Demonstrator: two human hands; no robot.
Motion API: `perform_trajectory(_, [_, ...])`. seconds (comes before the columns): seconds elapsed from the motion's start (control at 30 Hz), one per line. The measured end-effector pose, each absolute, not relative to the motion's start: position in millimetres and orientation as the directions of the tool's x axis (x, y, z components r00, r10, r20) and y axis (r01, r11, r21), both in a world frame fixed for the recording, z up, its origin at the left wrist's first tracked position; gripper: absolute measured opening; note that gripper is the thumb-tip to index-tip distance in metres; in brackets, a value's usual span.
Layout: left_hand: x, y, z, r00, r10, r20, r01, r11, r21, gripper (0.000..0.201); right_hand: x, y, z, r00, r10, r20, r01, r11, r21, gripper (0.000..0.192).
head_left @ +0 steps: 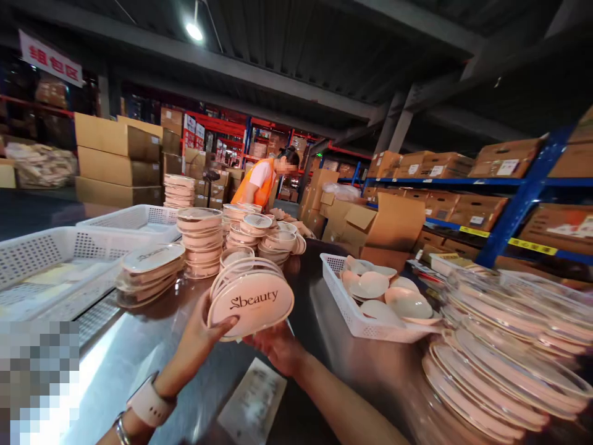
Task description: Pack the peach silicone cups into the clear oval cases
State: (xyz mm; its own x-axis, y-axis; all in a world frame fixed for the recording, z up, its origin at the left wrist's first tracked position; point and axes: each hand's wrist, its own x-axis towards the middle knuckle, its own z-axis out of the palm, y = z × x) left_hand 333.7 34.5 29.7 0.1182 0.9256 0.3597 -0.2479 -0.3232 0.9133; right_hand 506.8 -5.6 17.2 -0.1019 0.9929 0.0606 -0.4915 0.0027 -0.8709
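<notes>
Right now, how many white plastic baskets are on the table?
3. Two baskets sit at the left: the near basket and the far basket behind it. A third, the right basket, holds pink pads right of the hands. Others may be hidden behind the stacks.

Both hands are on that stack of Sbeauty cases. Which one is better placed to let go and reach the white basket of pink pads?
Right, probably. The right hand only props the stack of cases from below and sits nearer the white basket. The left hand wraps the stack's far side, thumb across the front label.
</notes>
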Motion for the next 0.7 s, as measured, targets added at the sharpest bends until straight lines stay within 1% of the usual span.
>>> perform_trajectory(0.03, [336.0, 31.4, 27.9, 0.113, 0.934, 0.34, -0.263, -0.302, 0.916, 0.086, 507.5, -11.5, 15.8, -0.149, 0.988, 0.043, -0.5, -0.037, -0.865, 0.063])
perform_trajectory(0.1, [340.0, 25.6, 23.5, 0.159, 0.935, 0.318, -0.321, -0.256, 0.912, 0.083, 509.4, -20.6, 10.5, -0.213, 0.976, -0.043, -0.513, -0.15, -0.845, 0.051])
perform_trajectory(0.17, [343.6, 20.5, 19.0, 0.206, 0.925, 0.32, -0.351, -0.235, 0.906, 0.084, 510.8, -25.6, 3.8, -0.268, 0.956, -0.121, -0.489, -0.243, -0.837, 0.045])
perform_trajectory(0.27, [348.6, 14.6, 14.1, 0.284, 0.913, 0.293, -0.351, -0.185, 0.918, 0.084, 508.8, -30.0, -3.1, -0.391, 0.902, -0.181, -0.367, -0.333, -0.869, 0.047])
perform_trajectory(0.33, [350.8, 13.1, 11.3, 0.338, 0.9, 0.273, -0.349, -0.15, 0.925, 0.082, 505.7, -34.0, -3.0, -0.422, 0.881, -0.212, -0.281, -0.349, -0.894, 0.046])
perform_trajectory(0.37, [350.9, 13.7, 9.8, 0.36, 0.893, 0.27, -0.342, -0.143, 0.929, 0.082, 505.0, -36.4, -1.5, -0.405, 0.89, -0.212, -0.263, -0.335, -0.905, 0.044])
perform_trajectory(0.43, [348.4, 18.7, 6.1, 0.375, 0.884, 0.28, -0.307, -0.166, 0.937, 0.086, 508.5, -41.6, 3.8, -0.309, 0.935, -0.173, -0.276, -0.263, -0.924, 0.043])
perform_trajectory(0.53, [338.0, 36.5, -1.4, 0.38, 0.877, 0.294, -0.168, -0.247, 0.954, 0.092, 530.8, -49.3, 14.0, -0.119, 0.99, -0.08, -0.298, -0.112, -0.948, 0.044])
perform_trajectory(0.6, [330.5, 51.3, -7.3, 0.4, 0.862, 0.311, -0.057, -0.316, 0.947, 0.09, 552.9, -56.9, 20.1, -0.028, 0.999, -0.03, -0.244, -0.036, -0.969, 0.042])
perform_trajectory(0.7, [326.4, 66.5, -16.2, 0.422, 0.823, 0.381, 0.044, -0.439, 0.898, 0.089, 580.1, -78.7, 28.5, 0.096, 0.995, 0.029, -0.113, 0.039, -0.993, 0.04])
